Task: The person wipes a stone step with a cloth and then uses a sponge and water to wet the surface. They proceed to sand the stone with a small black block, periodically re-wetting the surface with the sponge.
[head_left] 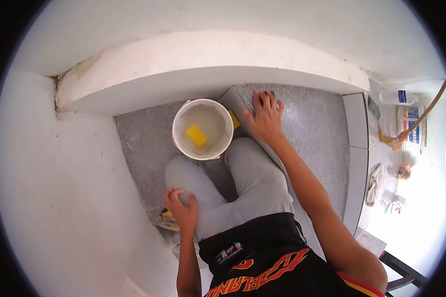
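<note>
My right hand [266,119] reaches forward over the speckled grey floor [312,128] beside a raised step edge. Its fingers are bent over a small dark piece [271,93], mostly hidden beneath them. My left hand [182,210] rests on my left thigh, fingers loosely curled with thumb apart, holding nothing. Between my knees and the wall stands a white bucket [175,129] of cloudy water, with a yellow sponge [196,135] in it. Another yellow sponge [234,120], partly hidden, sits against the bucket's right side.
A white ledge [208,52] runs along the front, with a white wall [59,188] at the left. Several items lie to the right: a white container [396,97], a wooden-handled brush [426,114] and a pale cloth or shoe [375,184]. A tool with yellow parts [167,220] is behind my left hand.
</note>
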`<state>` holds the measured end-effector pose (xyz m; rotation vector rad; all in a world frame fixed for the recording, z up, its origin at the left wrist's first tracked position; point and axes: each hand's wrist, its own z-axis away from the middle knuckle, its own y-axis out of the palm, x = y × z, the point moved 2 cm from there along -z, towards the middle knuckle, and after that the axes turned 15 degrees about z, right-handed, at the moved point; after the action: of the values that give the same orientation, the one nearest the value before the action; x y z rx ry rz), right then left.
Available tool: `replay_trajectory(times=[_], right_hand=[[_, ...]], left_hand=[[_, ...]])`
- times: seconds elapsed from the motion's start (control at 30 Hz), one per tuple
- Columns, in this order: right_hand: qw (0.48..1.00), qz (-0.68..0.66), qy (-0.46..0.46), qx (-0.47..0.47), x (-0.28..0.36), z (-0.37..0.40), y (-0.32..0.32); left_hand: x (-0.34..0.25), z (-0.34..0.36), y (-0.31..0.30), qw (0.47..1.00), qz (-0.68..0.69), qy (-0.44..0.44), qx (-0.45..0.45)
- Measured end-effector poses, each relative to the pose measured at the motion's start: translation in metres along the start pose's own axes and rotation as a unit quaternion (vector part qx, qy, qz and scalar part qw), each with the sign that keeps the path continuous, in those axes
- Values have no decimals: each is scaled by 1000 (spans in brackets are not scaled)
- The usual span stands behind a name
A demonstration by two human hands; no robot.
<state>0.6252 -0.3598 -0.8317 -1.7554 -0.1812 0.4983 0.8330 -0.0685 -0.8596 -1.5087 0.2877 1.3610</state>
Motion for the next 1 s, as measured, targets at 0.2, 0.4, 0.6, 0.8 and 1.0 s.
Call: replay_trajectory(times=[0.2, 0.4, 0.6, 0.8, 1.0], right_hand=[[998, -57, 12, -8, -6, -9, 3], [1000, -20, 3, -13, -9, -5, 1], [999, -14, -29, -11, -15, 6, -4], [998, -27, -46, 28, -22, 10, -3], [997, -70, 6, -35, 22, -9, 12]], left_hand=[[7, -59, 19, 1000, -21, -1, 16], [21, -79, 26, 999, -29, -9, 18], [22, -78, 19, 999, -35, 30, -2], [18, -84, 21, 999, -39, 5, 7], [14, -82, 19, 999, -44, 6, 16]])
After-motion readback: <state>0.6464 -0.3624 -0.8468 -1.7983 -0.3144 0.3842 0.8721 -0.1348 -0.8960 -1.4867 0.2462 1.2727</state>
